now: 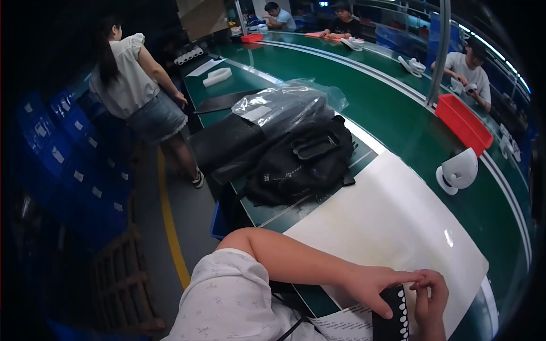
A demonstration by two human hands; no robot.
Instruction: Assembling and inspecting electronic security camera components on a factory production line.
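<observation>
Over the near edge of a white mat (392,210), my two hands meet at the lower right. My left hand (372,287) rests its thumb on a black sheet (388,318) with a row of white round dots along its right edge, and its forefinger reaches to my right fingertips. My right hand (433,298) is closed, its fingertips pinched together beside the top of the sheet. Whatever lies between those fingertips is too small to make out. White printed paper (347,325) lies under the left wrist, beside the black sheet.
A black backpack (307,162) and clear plastic wrap (284,105) lie on the green bench. A white rounded device (459,169) stands past the mat, near a red bin (463,125). Blue crates (62,148) stack at left, where a person (133,79) stands; others sit across the bench.
</observation>
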